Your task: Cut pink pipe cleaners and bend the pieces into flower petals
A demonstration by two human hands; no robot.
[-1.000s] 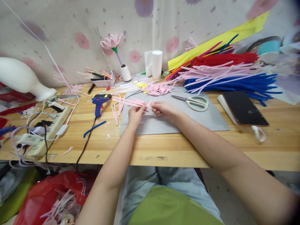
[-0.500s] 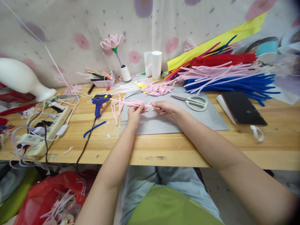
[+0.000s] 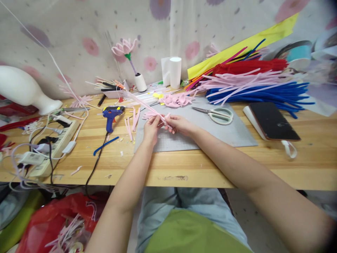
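— So, where is the pink fuzzy stick point(image 3: 142, 102)?

— You hold it in both hands, just above the grey mat point(image 3: 210, 131) on the surface point(image 3: 184, 168). From your hands it slants up and to the left, and its far tip gets lost in the clutter at the back.

— And the fingers?

— Your left hand point(image 3: 151, 128) has its fingers and thumb pinched together on the stick. Your right hand point(image 3: 179, 124) has its fingers closed on it too, right beside the left. The two hands almost touch.

— What is hard to see?

— Your fingers hide the part of the stick they pinch. A few short pink bits point(image 3: 150, 114) poke out by your left hand, and you cannot tell if they are joined to the stick. Your right arm is cut off at the bottom corner.

— What lies around?

— A blue glue gun point(image 3: 112, 114) sits to the left of the mat. White scissors point(image 3: 219, 115) lie on the mat, to the right of your hands. A dark phone point(image 3: 273, 121) lies farther right, and the things behind it are blurry.
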